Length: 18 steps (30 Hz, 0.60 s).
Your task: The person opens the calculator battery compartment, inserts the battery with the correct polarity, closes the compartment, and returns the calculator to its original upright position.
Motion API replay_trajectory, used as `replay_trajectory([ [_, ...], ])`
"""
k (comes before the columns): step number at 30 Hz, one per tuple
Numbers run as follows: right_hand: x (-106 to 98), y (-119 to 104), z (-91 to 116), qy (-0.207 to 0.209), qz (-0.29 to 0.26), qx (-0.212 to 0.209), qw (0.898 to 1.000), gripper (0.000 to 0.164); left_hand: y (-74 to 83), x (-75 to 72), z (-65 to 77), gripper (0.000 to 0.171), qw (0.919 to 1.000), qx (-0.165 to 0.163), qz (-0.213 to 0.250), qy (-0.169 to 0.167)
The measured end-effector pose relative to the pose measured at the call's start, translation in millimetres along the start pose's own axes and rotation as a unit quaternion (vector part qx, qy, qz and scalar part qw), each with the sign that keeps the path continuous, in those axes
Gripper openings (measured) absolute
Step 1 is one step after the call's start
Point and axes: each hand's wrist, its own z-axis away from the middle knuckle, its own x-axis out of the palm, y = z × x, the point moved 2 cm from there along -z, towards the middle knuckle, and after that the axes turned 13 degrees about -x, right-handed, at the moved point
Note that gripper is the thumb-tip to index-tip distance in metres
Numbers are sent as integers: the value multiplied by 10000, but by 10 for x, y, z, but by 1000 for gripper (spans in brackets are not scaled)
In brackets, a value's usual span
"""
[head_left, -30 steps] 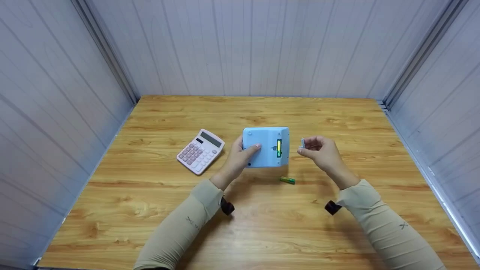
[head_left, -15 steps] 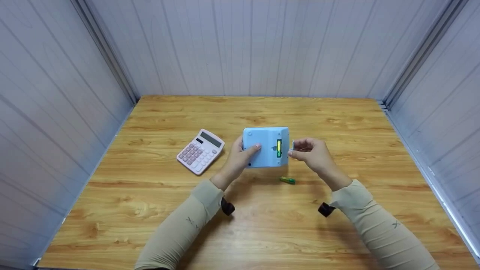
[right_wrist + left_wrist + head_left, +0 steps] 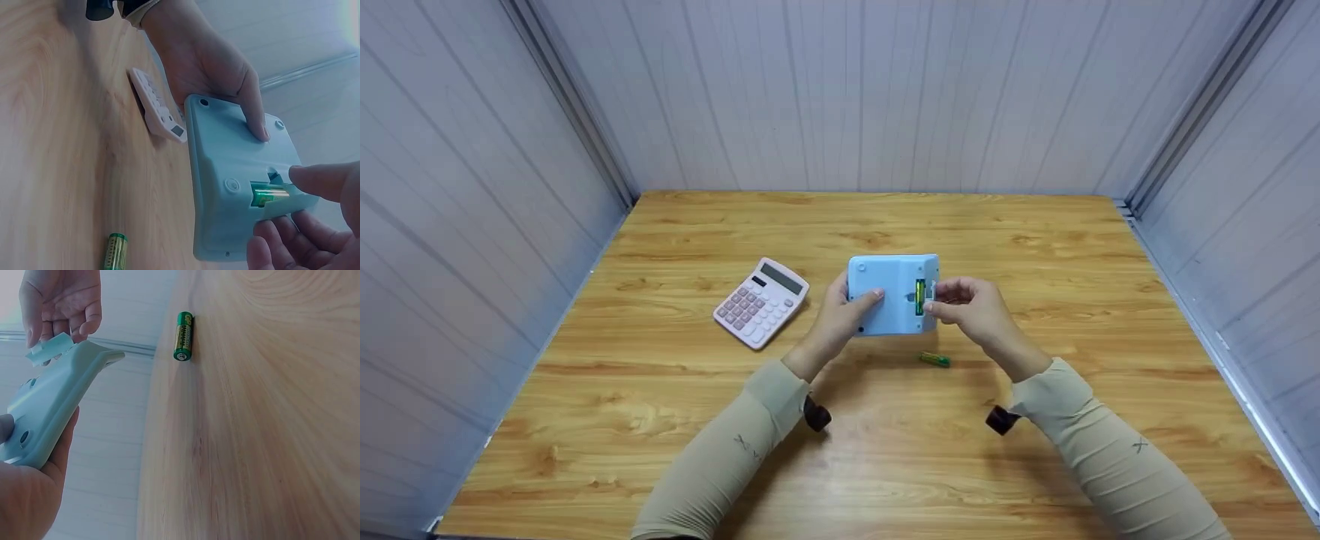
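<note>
1 L hand (image 3: 840, 311) grips the blue calc (image 3: 895, 309), back showing, approx. centre of head view. 1 R hand (image 3: 976, 309), just right of centre, pinches 1 small cover (image 3: 281, 207), tilted at the edge of the battery slot (image 3: 257, 185); can't tell if it touches. Slot has min. 1 inner battery (image 3: 271, 195), exact no. unclear. 1 loose battery (image 3: 935, 360), green/gold, lies on the tabletop (image 3: 885, 480), a bit below centre. 2nd calc, the pink calc (image 3: 762, 304), face up, left of centre.
</note>
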Motion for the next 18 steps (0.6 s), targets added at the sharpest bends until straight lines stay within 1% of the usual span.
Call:
replay_trajectory([
  [5,44,-4,-8,29,-135,-12,9999,35,-15,9,-4,45,10000,-30,-24,82],
  [10,74,-7,-12,78,-230,-25,9997,34,-18,16,0,46,9999,61,-69,106],
  [18,88,-10,-17,280,-225,124,9993,33,-9,18,8,46,9997,125,-146,119],
])
